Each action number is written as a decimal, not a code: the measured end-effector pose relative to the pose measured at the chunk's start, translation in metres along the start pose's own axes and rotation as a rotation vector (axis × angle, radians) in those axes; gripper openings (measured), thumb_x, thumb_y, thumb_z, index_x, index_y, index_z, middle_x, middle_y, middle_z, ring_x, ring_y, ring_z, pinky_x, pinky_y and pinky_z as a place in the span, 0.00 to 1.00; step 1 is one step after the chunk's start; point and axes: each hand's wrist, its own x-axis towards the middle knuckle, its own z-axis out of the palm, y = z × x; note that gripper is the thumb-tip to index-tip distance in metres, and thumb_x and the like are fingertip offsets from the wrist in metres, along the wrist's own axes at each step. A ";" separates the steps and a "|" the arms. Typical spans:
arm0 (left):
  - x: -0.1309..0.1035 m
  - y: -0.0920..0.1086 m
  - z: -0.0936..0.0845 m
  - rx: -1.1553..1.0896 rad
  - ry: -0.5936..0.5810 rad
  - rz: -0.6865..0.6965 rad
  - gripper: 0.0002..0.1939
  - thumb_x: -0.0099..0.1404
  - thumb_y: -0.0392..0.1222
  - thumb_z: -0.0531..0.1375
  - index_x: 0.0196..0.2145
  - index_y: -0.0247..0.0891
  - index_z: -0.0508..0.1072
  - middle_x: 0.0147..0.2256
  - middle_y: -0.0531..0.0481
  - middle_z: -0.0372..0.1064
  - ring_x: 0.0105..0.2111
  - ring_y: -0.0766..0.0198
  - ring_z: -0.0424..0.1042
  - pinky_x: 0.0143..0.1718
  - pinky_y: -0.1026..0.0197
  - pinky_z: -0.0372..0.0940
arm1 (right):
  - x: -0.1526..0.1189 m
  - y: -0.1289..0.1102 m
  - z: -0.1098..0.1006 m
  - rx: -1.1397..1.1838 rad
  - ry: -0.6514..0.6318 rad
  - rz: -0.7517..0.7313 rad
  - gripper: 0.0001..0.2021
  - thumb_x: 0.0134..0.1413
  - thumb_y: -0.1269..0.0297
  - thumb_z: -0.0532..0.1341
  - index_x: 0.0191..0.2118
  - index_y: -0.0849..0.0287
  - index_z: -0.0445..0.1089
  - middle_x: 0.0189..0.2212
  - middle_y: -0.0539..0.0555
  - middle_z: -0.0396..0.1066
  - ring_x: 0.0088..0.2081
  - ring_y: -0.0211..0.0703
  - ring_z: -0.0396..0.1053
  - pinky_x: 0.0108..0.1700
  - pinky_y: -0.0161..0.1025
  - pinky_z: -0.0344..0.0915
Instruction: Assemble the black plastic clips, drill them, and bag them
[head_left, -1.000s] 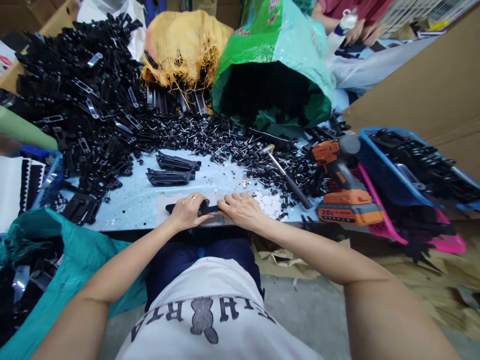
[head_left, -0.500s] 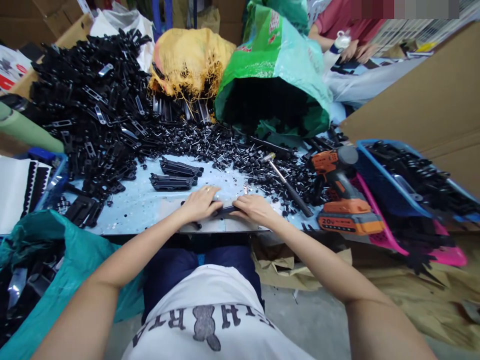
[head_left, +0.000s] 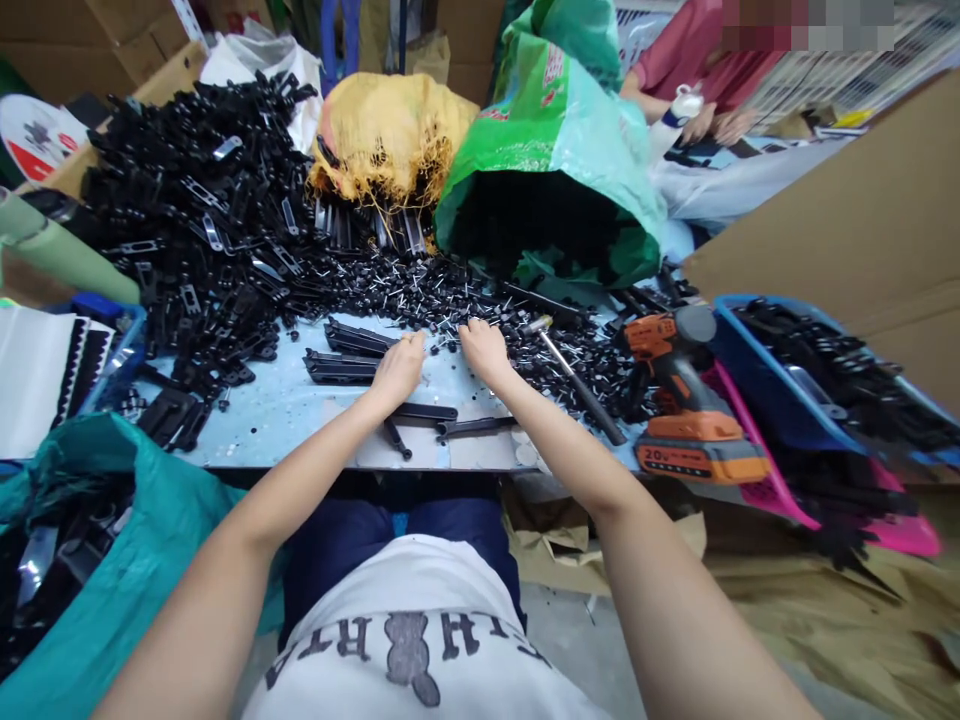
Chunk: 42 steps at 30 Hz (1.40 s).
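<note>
My right hand (head_left: 484, 350) is at the near edge of a heap of small black-headed metal pins (head_left: 397, 285), its fingers curled down among them. What its fingertips hold, if anything, is hidden. My left hand (head_left: 401, 370) is closed beside it, fingers bent together; its contents cannot be made out. Left of that hand, black plastic assemblies (head_left: 341, 367) lie side by side, partly behind it. Below my hands, a long black bar (head_left: 424, 412) and a second black piece (head_left: 476, 428) rest on a pale board (head_left: 420, 455), with a short black rod (head_left: 397, 440) at the left.
A hammer (head_left: 577, 380) and an orange cordless drill (head_left: 679, 390) lie at the right, near a blue basket (head_left: 780, 370). Black parts (head_left: 195, 200) are heaped at the left. A green sack (head_left: 547, 130) and a yellow sack (head_left: 394, 130) stand behind. Another person's hands (head_left: 727, 125) show far right.
Both hands have left the black bar at the table's front edge, which now lies on the board. They have moved forward, the right one to the heap of pins.
</note>
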 end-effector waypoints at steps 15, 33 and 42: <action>-0.079 -0.034 -0.041 -0.185 -0.113 -0.046 0.08 0.61 0.33 0.52 0.28 0.35 0.69 0.30 0.46 0.66 0.34 0.59 0.68 0.38 0.58 0.64 | -0.019 0.016 0.015 0.086 0.048 -0.019 0.11 0.58 0.71 0.50 0.44 0.66 0.65 0.41 0.65 0.64 0.43 0.51 0.59 0.42 0.42 0.57; -0.063 -0.022 -0.047 0.099 -0.291 0.129 0.10 0.60 0.27 0.50 0.32 0.32 0.70 0.33 0.42 0.66 0.36 0.56 0.69 0.39 0.58 0.63 | -0.029 -0.015 0.007 0.445 0.104 -0.121 0.10 0.58 0.68 0.52 0.44 0.62 0.66 0.42 0.59 0.66 0.41 0.44 0.65 0.41 0.37 0.60; -0.071 -0.022 -0.042 0.014 -0.186 0.036 0.06 0.60 0.33 0.56 0.36 0.34 0.70 0.36 0.44 0.68 0.38 0.57 0.70 0.40 0.59 0.64 | -0.083 0.006 -0.016 0.916 0.017 -0.128 0.10 0.51 0.60 0.60 0.36 0.60 0.71 0.29 0.53 0.73 0.30 0.39 0.68 0.35 0.36 0.64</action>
